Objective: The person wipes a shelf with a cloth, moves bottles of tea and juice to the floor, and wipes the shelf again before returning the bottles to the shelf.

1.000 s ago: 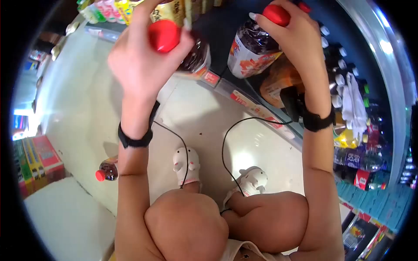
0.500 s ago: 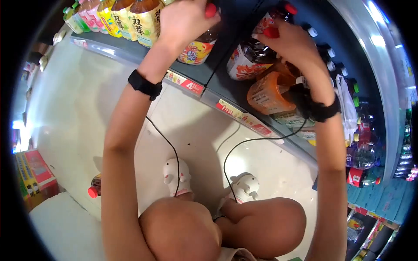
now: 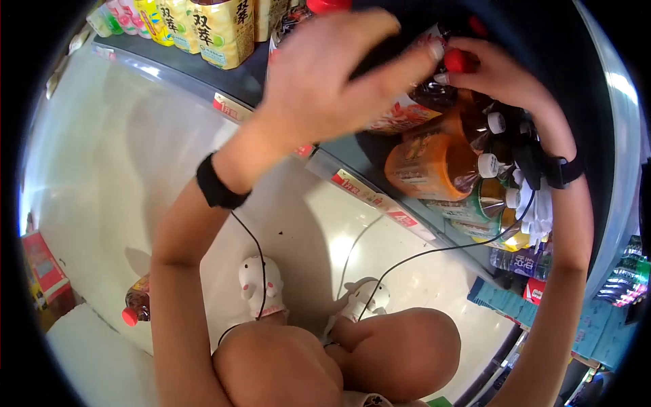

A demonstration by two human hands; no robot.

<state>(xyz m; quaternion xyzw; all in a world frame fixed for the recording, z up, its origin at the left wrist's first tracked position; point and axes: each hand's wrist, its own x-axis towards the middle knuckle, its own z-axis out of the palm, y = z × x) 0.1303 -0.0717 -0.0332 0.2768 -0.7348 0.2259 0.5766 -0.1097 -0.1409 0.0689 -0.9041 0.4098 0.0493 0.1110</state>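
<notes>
My right hand (image 3: 505,74) has its thumb and fingers closed around the red cap of a dark drink bottle (image 3: 434,93), which stands on the shelf with a red and white label partly showing. My left hand (image 3: 332,81) is in front of the shelf, slightly blurred, its fingers spread and nothing in them. Its thumb reaches toward the bottle my right hand grips. Just beyond my left hand is another bottle with a red cap (image 3: 328,5), its body mostly hidden. Beside the gripped bottle stands an orange-labelled bottle (image 3: 424,163) with a white cap.
Several yellow-labelled bottles (image 3: 224,34) line the shelf's left part. Price tags (image 3: 366,193) run along the shelf edge (image 3: 413,216). A white cloth (image 3: 536,210) lies by the right-hand bottles. A red-capped bottle (image 3: 137,302) is on the floor at left. Black cables hang from both wristbands.
My left hand has let go of the red-capped bottle at left and moved right, fingers spreading. My right hand now grips a red cap. The view has shifted a little.
</notes>
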